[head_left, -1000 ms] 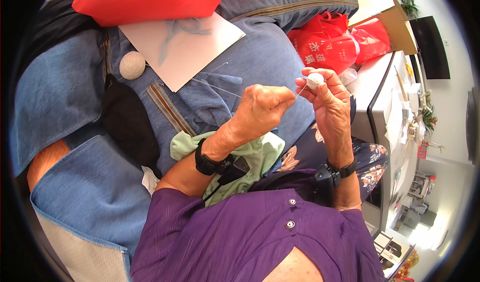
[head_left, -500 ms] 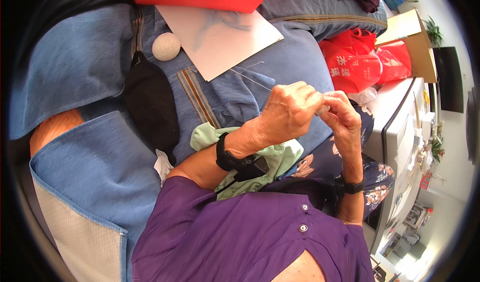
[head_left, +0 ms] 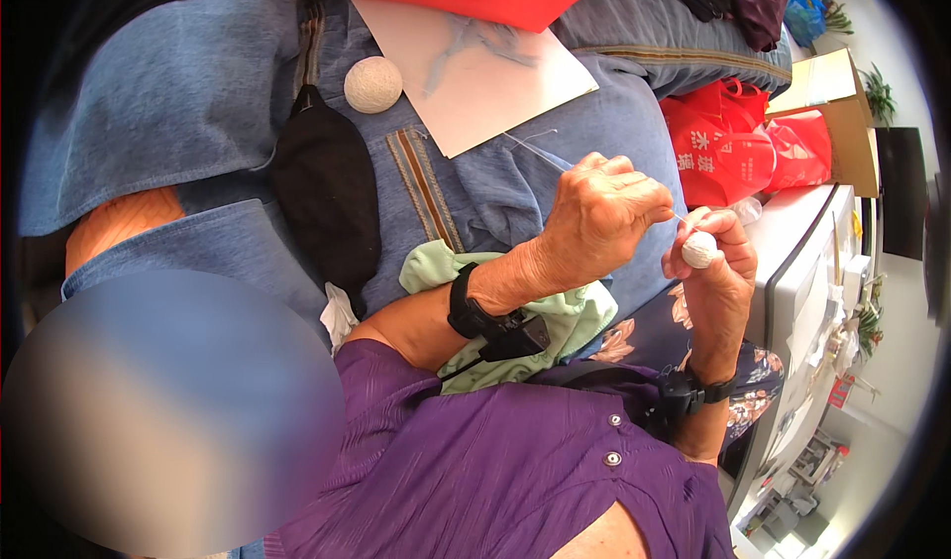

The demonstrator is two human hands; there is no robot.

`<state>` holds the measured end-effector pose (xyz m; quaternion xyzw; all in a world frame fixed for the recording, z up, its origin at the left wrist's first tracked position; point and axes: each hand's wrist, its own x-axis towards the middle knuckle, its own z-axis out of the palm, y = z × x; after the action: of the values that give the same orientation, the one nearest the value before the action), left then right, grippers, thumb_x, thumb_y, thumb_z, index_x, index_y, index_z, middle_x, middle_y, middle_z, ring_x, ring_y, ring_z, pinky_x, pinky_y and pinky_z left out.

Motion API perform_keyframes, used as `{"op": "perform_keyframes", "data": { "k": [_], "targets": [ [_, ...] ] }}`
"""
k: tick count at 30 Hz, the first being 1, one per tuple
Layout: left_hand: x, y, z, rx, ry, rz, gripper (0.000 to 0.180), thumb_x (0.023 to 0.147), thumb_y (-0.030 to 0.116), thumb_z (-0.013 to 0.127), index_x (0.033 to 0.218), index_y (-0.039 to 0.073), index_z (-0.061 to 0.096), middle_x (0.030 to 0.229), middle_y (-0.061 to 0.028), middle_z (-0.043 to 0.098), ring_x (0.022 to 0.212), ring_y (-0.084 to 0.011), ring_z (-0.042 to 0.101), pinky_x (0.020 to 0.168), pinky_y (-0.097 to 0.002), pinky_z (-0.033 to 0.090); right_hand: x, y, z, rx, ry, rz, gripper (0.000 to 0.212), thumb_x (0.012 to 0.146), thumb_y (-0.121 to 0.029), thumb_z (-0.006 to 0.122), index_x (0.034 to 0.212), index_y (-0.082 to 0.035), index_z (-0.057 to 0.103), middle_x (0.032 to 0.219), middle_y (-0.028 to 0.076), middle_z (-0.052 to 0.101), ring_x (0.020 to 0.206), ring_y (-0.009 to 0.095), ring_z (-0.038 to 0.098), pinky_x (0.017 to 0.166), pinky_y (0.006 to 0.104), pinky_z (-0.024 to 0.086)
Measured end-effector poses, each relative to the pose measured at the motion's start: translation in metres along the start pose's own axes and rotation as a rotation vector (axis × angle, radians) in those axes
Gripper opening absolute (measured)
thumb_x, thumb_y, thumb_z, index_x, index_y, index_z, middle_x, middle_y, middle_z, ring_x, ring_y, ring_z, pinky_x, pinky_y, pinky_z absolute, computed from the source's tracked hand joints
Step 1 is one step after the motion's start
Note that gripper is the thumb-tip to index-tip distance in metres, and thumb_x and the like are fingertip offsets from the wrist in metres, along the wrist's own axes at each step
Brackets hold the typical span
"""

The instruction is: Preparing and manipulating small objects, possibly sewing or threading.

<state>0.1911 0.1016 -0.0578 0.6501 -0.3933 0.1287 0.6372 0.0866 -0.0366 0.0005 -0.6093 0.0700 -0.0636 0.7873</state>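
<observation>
Small white ball (head_left: 699, 250), one: in the right hand (head_left: 731, 272), gripped between thumb and bent fingers. Hand raised, palm side showing; forearm rising from 6 o'clock of the ball, nearly upright, black band (head_left: 709, 392) at wrist.

Pale thread (head_left: 680, 218), one: short length running from the ball at 11 o'clock to the left hand (head_left: 599, 212).

Left hand: at 10 o'clock of the ball, just apart from it; knuckles uppermost, fingers curled into a loose fist, thumb and forefinger pinching the thread. Forearm slanting in from 8 o'clock, second black band (head_left: 468, 303) at wrist.

Further items, by direction from the ball:
- Light green cloth (head_left: 584, 321), 8 o'clock, beneath the left forearm.
- Black cloth item (head_left: 325, 187), 9 o'clock.
- White sheet (head_left: 485, 103) with bluish marking, 10 o'clock.
- Larger off-white ball (head_left: 373, 84), 10 o'clock, beside the sheet.
- Red bag (head_left: 715, 153), 12 o'clock.
- Cardboard box (head_left: 854, 128), 1 o'clock.
</observation>
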Motion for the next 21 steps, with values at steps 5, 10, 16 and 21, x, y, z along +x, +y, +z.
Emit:
{"op": "perform_keyframes", "data": {
  "k": [5,10,16,21],
  "targets": [
    [-0.002,0.0,-0.001,0.106,-0.021,-0.003,0.01,0.069,0.006,0.07,0.076,0.01,0.064,0.066,0.0005,0.06,0.068,-0.0151,0.059,0.078,-0.035,0.04,0.005,0.001,-0.001,0.087,0.042,-0.029,0.036,0.084,-0.025,0.069,0.103,0.002,0.055,0.111,0.015,0.056,0.081,0.019,0.058,0.077,0.0332,0.049],
    [-0.007,0.006,0.003,0.306,-0.065,0.019,0.014,0.074,0.005,0.057,0.087,0.007,0.063,0.072,-0.0012,0.062,0.077,-0.0166,0.062,0.091,-0.0471,0.035,0.008,0.0,-0.001,0.129,0.169,-0.106,0.038,0.086,-0.026,0.066,0.108,0.003,0.054,0.123,0.019,0.054,0.112,0.032,0.056,0.1,0.0463,0.042],
    [-0.012,0.01,0.005,0.424,-0.263,0.181,0.015,0.071,0.011,0.058,0.082,0.002,0.059,0.065,-0.0049,0.056,0.068,-0.0202,0.059,0.08,-0.0383,0.042,0.017,-0.006,-0.008,0.245,0.197,-0.147,0.027,0.09,-0.017,0.061,0.109,0.0,0.051,0.105,0.016,0.061,0.091,0.025,0.066,0.095,0.0502,0.048],
    [-0.013,0.018,0.001,0.159,-0.374,0.208,0.012,0.068,0.011,0.059,0.076,0.004,0.055,0.062,-0.0051,0.053,0.064,-0.0217,0.058,0.068,-0.0343,0.043,0.019,-0.004,-0.003,-0.186,0.251,-0.206,0.022,0.088,-0.007,0.062,0.107,0.0,0.052,0.105,0.014,0.059,0.084,0.02,0.064,0.085,0.0406,0.054]
  ]
}}
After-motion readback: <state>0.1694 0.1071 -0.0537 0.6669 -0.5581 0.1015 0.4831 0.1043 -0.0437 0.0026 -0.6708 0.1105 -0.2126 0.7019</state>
